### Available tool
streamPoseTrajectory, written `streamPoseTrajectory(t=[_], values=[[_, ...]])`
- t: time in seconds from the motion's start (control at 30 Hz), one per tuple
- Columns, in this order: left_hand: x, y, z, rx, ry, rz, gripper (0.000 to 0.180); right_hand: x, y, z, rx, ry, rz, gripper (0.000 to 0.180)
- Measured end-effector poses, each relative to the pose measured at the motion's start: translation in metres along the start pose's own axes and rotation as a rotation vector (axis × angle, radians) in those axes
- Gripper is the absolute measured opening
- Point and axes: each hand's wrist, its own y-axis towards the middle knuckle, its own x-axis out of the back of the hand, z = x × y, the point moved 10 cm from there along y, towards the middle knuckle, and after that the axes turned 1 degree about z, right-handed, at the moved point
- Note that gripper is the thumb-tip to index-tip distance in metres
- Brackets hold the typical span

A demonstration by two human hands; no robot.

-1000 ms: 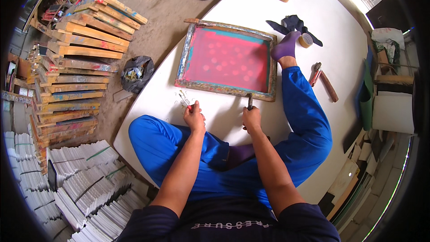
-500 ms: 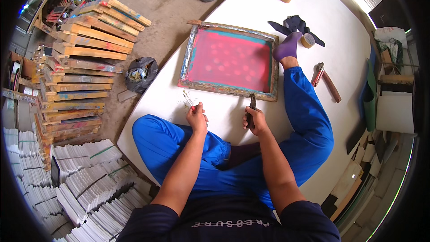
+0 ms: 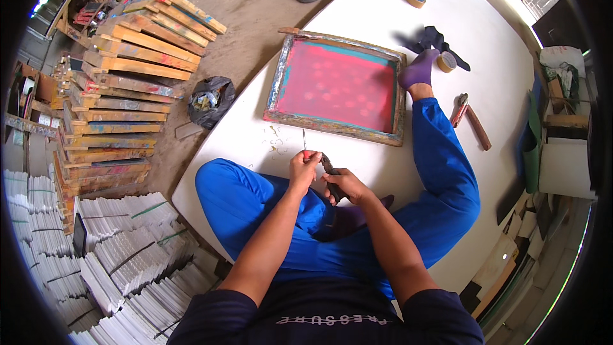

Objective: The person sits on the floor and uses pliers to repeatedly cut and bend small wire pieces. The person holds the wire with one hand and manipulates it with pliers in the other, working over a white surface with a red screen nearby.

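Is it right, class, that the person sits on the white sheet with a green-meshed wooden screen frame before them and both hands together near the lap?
Not quite. The head view shows the screen frame has pink-red mesh, not green. The rest holds: the person sits on the white sheet, left hand and right hand together near the lap.

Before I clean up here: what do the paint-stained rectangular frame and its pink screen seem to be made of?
The paint-stained rectangular frame looks like bare wood, its tan grain showing under teal smears. Its pink screen seems a taut, matte mesh fabric with faint round marks; the weave is too fine to confirm.
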Motion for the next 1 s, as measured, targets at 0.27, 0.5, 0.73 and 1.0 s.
streamPoseTrajectory(t=[0.27, 0.5, 0.73, 1.0], values=[[0.028, 0.006, -0.003, -0.021, -0.049, -0.282, 0.02, 0.025, 0.006, -0.005, 0.038, -0.006, -0.079, 0.052], [0.076, 0.008, 0.016, 0.089, -0.246, -0.561, 0.03, 0.087, -0.01, 0.017, 0.138, 0.088, -0.512, 0.05], [0.056, 0.005, 0.009, 0.072, -0.26, -0.505, 0.029, 0.101, -0.01, 0.019, 0.102, 0.104, -0.591, 0.05], [0.039, 0.006, 0.007, 0.087, -0.263, -0.433, 0.03, 0.105, -0.01, 0.03, 0.044, 0.052, -0.73, 0.034]])
